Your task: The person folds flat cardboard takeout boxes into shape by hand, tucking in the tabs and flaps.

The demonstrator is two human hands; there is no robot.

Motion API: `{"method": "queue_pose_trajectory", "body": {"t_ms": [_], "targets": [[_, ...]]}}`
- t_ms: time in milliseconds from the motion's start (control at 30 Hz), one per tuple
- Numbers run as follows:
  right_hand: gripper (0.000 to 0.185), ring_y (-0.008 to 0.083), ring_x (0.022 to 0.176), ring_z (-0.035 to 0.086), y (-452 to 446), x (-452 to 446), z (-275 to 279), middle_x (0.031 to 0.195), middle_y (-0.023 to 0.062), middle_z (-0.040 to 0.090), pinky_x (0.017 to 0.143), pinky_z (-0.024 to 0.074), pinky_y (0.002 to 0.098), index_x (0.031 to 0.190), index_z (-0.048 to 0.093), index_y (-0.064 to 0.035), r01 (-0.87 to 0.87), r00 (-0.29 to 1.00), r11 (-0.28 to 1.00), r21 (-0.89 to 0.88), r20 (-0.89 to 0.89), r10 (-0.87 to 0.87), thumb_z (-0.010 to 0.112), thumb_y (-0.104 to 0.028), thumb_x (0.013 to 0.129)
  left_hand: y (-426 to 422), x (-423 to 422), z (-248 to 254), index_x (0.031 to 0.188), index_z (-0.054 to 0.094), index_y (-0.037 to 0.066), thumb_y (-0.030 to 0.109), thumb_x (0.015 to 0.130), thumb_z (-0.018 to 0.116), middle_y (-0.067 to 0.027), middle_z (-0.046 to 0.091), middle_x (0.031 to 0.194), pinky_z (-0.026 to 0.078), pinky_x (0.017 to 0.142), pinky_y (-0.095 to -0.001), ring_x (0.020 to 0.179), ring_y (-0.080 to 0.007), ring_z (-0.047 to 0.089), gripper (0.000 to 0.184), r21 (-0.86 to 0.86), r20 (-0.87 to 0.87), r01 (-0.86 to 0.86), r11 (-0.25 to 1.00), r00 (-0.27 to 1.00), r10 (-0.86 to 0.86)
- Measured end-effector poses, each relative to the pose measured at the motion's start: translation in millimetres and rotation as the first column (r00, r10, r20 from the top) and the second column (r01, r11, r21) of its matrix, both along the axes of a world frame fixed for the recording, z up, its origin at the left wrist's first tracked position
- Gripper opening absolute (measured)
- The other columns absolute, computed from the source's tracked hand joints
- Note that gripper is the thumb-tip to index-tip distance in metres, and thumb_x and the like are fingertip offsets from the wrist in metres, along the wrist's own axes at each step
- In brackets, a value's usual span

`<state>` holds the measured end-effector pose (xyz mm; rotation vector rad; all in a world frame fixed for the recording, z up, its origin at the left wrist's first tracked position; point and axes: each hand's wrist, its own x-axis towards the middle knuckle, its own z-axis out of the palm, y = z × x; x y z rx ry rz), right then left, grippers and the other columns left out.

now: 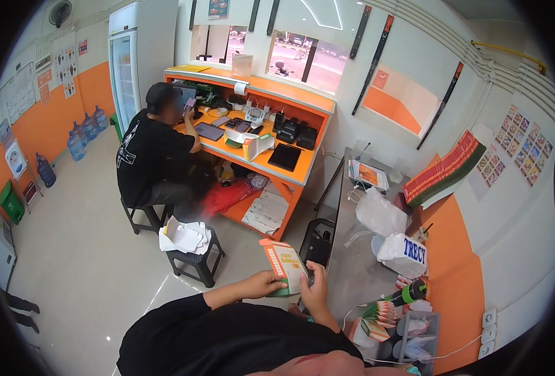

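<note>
Both of my hands hold a printed carton in orange, white, yellow and green (pixel 287 266) in front of my body. My left hand (pixel 262 284) grips its lower left edge. At the right edge, my right hand (pixel 315 288) has its fingers bent against the card. Beyond the carton, to the left, a dark stool (pixel 193 257) bears white opened cartons (pixel 185 235). More folded cartons in orange, white and green (pixel 378 319) stand at the lower right, near the metal table.
A person in black (pixel 155 150) sits at an orange counter (pixel 302 172) holding a phone. Along the right runs a metal table (pixel 349 269) with plastic bags (pixel 381 213), a green and black bottle (pixel 413 292) and a grey basket (pixel 420 332). Water jugs (pixel 75 145) stand by the left wall.
</note>
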<state>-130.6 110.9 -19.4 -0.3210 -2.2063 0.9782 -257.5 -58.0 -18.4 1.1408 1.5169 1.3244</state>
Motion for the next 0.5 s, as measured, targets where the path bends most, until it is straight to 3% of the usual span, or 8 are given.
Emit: {"method": "queue_pose_trajectory", "body": {"t_ms": [67, 100, 167, 200, 267, 367, 500], "targets": [[0.038, 0.0339, 0.119, 0.054, 0.0, -0.6, -0.3, 0.120, 0.0188, 0.058, 0.104, 0.0389, 0.0458, 0.125, 0.055, -0.0002, -0.048, 0.999, 0.999, -0.009, -0.003, 0.048, 0.060, -0.010, 0.089, -2.9, -1.9, 2.4, 0.115, 0.066, 0.003, 0.023, 0.097, 0.061, -0.0153, 0.069, 0.104, 0.048, 0.090, -0.0364, 0.104, -0.0275, 0.062, 0.028, -0.081, -0.400, 0.038, 0.996, 0.914, -0.067], [0.038, 0.0339, 0.119, 0.054, 0.7, -0.7, 2.2, 0.120, 0.0188, 0.058, 0.104, 0.0389, 0.0458, 0.125, 0.055, -0.0002, -0.051, 0.999, 0.999, -0.010, -0.002, 0.051, 0.060, -0.010, 0.089, -3.1, -3.3, -2.4, 0.115, 0.066, 0.003, 0.023, 0.097, 0.061, -0.0153, 0.069, 0.104, 0.048, 0.090, -0.0364, 0.104, -0.0275, 0.062, 0.028, -0.082, -0.399, 0.035, 0.996, 0.915, -0.065], [0.042, 0.0348, 0.131, 0.047, 4.7, 0.8, 10.8, 0.130, 0.0164, 0.055, 0.113, 0.0250, 0.0531, 0.133, 0.055, -0.0064, -0.158, 0.987, 0.979, 0.126, 0.022, 0.157, 0.057, -0.018, 0.092, -2.3, -7.1, -15.7, 0.112, 0.068, 0.009, 0.022, 0.090, 0.066, -0.0121, 0.067, 0.109, 0.045, 0.095, -0.0428, 0.109, -0.0338, 0.059, 0.025, 0.005, -0.618, 0.236, 0.972, 0.765, -0.183], [0.042, 0.0348, 0.131, 0.047, 6.9, 1.8, 14.8, 0.130, 0.0164, 0.055, 0.113, 0.0250, 0.0531, 0.133, 0.055, -0.0064, -0.158, 0.987, 0.980, 0.123, 0.023, 0.156, 0.057, -0.018, 0.092, -4.3, -5.6, -14.0, 0.112, 0.068, 0.009, 0.022, 0.090, 0.066, -0.0121, 0.067, 0.109, 0.045, 0.095, -0.0428, 0.109, -0.0338, 0.059, 0.025, 0.003, -0.617, 0.236, 0.972, 0.765, -0.184], [0.042, 0.0347, 0.137, 0.041, 11.5, 3.8, 20.7, 0.140, 0.0139, 0.050, 0.115, 0.0128, 0.0588, 0.135, 0.056, -0.0124, -0.267, 0.954, 0.948, 0.173, 0.183, 0.236, 0.055, -0.024, 0.095, -8.6, -2.7, -9.3, 0.107, 0.069, 0.010, 0.023, 0.086, 0.069, -0.0091, 0.068, 0.109, 0.043, 0.097, -0.0439, 0.111, -0.0312, 0.058, 0.025, 0.014, -0.703, 0.287, 0.958, 0.684, -0.195], [0.039, 0.0345, 0.137, 0.041, 16.0, 3.6, 20.2, 0.140, 0.0137, 0.050, 0.115, 0.0122, 0.0594, 0.133, 0.059, -0.0136, -0.282, 0.951, 0.956, 0.079, 0.157, 0.267, 0.055, -0.025, 0.095, -11.4, -5.3, -4.6, 0.106, 0.069, 0.010, 0.023, 0.086, 0.069, -0.0088, 0.067, 0.108, 0.042, 0.099, -0.0445, 0.112, -0.0316, 0.057, 0.024, 0.037, -0.751, 0.288, 0.957, 0.640, -0.164], [0.038, 0.0354, 0.133, 0.045, 20.1, 2.1, 31.7, 0.133, 0.0142, 0.054, 0.116, 0.0124, 0.0579, 0.130, 0.060, -0.0100, -0.296, 0.955, 0.943, 0.151, 0.070, 0.288, 0.055, -0.023, 0.095, -14.1, -2.0, -2.6, 0.103, 0.070, 0.010, 0.024, 0.085, 0.070, -0.0085, 0.067, 0.109, 0.041, 0.101, -0.0445, 0.115, -0.0320, 0.056, 0.023, 0.003, -0.793, 0.296, 0.955, 0.583, -0.178]]}}
